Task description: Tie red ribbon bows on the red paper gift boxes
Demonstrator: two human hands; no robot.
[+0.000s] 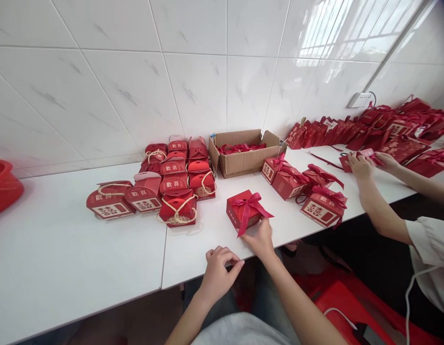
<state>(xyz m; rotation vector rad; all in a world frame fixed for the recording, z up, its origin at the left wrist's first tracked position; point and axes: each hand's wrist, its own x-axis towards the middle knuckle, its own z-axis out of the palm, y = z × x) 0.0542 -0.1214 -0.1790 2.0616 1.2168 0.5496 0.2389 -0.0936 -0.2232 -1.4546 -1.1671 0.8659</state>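
A small red gift box with a red ribbon bow (245, 210) sits on the white table (81, 254) near its front edge. My right hand (259, 238) touches the box's near corner, fingers curled against it. My left hand (219, 269) hovers at the table edge just left of the box, fingers curled in with nothing visible in them.
Several red rope-handled boxes (175, 184) stand at the back left. An open cardboard carton of red ribbons (243, 153) sits by the tiled wall. More ribboned boxes (308, 189) lie right, where another person's hands (365, 165) work among flat red boxes. A red basin (4, 184) is far left.
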